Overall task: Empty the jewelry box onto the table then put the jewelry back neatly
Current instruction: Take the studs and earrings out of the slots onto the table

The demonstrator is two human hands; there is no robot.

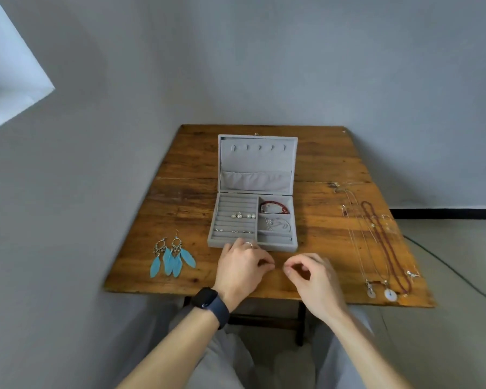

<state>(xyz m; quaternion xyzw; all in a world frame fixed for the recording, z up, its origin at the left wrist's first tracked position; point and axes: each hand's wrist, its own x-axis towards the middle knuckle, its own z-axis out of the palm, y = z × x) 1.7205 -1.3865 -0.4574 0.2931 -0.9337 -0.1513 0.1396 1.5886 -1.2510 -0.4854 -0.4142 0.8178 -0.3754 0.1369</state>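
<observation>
grey jewelry box (257, 164) open mid-table w/ studs (243, 215) + red bracelet (274, 206) inside – feather earrings (174, 262) on its l, necklaces (380, 242) on r.

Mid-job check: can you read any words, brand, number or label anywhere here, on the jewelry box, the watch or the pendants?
No text can be read anywhere in this view.
jewelry box: plain grey lining, no label visible.
watch: face dark, shows nothing.
pendants near the right edge of the table: any engraving is too small to tell.
</observation>
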